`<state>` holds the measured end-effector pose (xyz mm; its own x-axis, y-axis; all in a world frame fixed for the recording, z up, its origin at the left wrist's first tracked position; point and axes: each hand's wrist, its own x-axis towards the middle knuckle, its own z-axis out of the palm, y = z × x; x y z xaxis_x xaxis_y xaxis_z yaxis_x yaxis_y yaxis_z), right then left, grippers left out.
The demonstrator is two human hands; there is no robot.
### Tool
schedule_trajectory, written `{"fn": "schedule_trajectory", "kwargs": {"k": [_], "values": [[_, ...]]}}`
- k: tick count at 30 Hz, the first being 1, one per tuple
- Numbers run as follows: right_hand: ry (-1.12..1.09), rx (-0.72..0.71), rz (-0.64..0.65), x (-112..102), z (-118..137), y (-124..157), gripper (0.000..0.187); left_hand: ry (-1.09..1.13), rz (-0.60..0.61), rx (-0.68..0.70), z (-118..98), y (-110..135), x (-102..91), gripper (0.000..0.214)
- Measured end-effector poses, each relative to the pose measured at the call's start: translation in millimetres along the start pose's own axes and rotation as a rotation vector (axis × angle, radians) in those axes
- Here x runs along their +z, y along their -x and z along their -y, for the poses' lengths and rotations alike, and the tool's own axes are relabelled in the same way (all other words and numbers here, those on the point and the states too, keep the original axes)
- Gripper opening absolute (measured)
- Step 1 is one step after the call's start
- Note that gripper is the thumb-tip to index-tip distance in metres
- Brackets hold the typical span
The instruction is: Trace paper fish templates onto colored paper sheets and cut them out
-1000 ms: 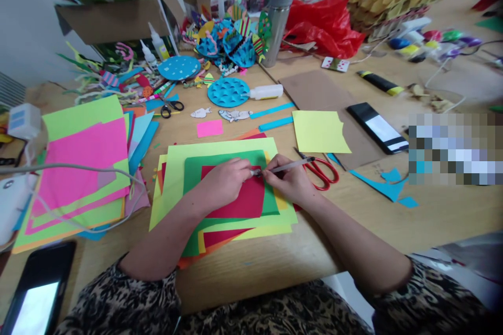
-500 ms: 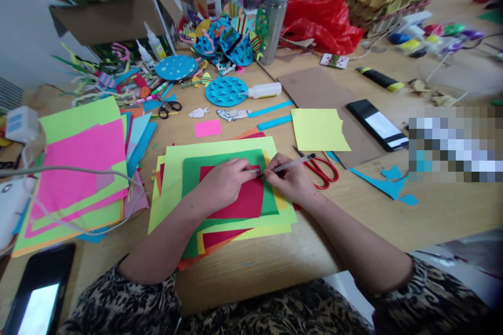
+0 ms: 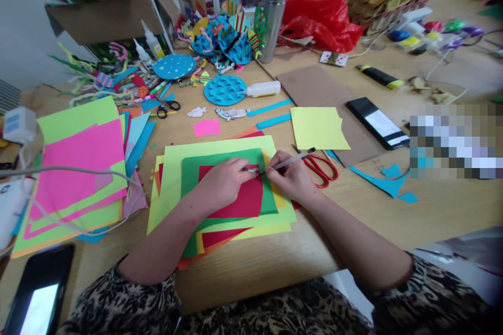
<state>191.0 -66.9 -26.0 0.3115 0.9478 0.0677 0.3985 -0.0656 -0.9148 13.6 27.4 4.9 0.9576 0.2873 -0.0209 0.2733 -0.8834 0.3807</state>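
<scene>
My right hand (image 3: 290, 177) is closed around a slim pen (image 3: 296, 158), its tip pointing left and down over the paper. My left hand (image 3: 226, 180) has its fingers drawn together, pressing a small white paper cutout (image 3: 253, 170) against a red sheet (image 3: 239, 204); most of the cutout is hidden by the fingers. The pen tip is close beside that cutout. Under the red sheet lie a green sheet (image 3: 189, 178) and a larger pale yellow-green sheet (image 3: 171, 188). Red-handled scissors (image 3: 324, 172) lie just right of my right hand.
Coloured sheets (image 3: 78, 167) are stacked at left near a phone (image 3: 43, 288). Ahead lie white paper fish (image 3: 231, 113), a pink slip (image 3: 206, 127), a glue bottle (image 3: 264, 89) and blue scalloped disc (image 3: 223, 90). Another phone (image 3: 377, 123) rests right, by cardboard (image 3: 310, 84).
My right hand and the pen have shifted very slightly, with the pen's upper end a little higher. My left hand stays in place on the cutout.
</scene>
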Motion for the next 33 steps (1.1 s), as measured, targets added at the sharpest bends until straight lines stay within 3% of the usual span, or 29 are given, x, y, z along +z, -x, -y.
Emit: {"fn": "schedule_trajectory", "kwargs": {"k": [33], "values": [[-0.024,-0.041,-0.006,1.0,-3.3,-2.7,0.013,0.003,-0.019,0.016,0.6,-1.0,1.7,0.038]]}}
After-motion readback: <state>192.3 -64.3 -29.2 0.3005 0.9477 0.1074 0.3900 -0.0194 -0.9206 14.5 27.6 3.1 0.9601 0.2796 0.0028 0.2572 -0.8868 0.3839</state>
